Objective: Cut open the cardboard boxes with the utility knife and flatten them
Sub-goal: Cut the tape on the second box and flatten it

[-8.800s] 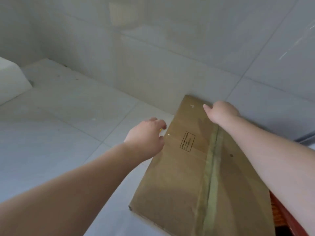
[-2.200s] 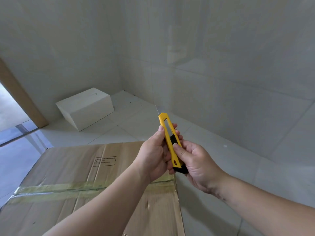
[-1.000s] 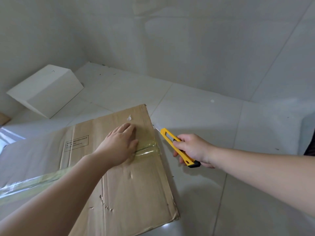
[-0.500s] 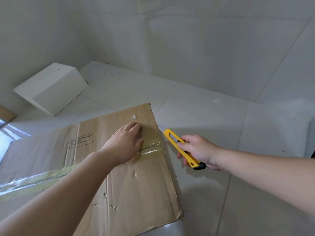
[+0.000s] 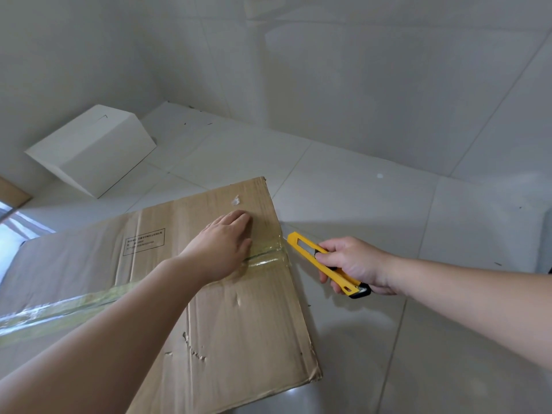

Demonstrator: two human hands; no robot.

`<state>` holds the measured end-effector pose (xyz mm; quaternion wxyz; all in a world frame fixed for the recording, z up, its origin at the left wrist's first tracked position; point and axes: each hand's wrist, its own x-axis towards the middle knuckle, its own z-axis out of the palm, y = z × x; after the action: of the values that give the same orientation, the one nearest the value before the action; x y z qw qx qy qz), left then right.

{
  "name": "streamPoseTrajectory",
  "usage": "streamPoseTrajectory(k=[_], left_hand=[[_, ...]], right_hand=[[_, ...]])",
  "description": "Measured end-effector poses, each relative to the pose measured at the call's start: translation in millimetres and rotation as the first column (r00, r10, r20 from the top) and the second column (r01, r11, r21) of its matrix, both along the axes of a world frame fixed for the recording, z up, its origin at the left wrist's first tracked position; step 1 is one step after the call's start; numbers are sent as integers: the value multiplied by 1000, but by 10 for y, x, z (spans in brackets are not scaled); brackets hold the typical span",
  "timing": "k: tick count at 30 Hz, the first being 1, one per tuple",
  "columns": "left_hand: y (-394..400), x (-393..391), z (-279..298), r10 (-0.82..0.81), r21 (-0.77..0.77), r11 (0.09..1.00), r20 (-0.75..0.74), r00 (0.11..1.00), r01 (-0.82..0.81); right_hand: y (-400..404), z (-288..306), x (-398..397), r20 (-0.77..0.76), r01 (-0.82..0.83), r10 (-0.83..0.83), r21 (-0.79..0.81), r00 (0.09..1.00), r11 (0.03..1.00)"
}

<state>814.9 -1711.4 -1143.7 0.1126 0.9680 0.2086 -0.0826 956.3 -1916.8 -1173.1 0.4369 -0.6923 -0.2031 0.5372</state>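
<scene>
Pressing flat on the brown cardboard box point(image 5: 233, 318), your left hand point(image 5: 222, 249) lies palm down with its fingers straight, its grip apart, just beside the clear tape point(image 5: 265, 255) that runs along the box's centre seam. The fingertips reach toward the box's far right edge, and the thumb rests on the tape strip.

Your right hand point(image 5: 355, 264) has its grip clamped around the yellow utility knife point(image 5: 325, 264), fingers curled round the handle near its black end. The knife's front end points at the right edge of the box, right where the tape wraps over that edge; whether the blade touches the tape you cannot tell from this view.

The box lies on the pale tiled floor point(image 5: 373, 204), its top face toward you, with a printed black-framed label point(image 5: 144, 242) left of your left hand and some dents and small tears in the card nearer to you.

Well apart, toward the far left corner where the floor meets the wall, a white box point(image 5: 89, 147) sits tilted.
</scene>
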Motion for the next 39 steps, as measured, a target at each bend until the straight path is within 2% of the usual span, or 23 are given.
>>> streamPoseTrajectory(k=[11,22,27,39], left_hand=[[-42,30,-20,6,15,1000,-78,997,-5],[-64,48,-23,20,-18,1000,-90,996,-22],[-16,79,-50,20,-24,999,-110,994,-23],[-19,99,-37,3,9,1000,-130,991,-2]], right_hand=[[-130,83,13,-42,-10,8,-45,999,999],[-251,96,-105,-46,13,-16,-61,999,998],[-324,62,-270,-8,20,-20,-29,1000,999],[-446,118,-488,-24,24,-25,-24,999,999]])
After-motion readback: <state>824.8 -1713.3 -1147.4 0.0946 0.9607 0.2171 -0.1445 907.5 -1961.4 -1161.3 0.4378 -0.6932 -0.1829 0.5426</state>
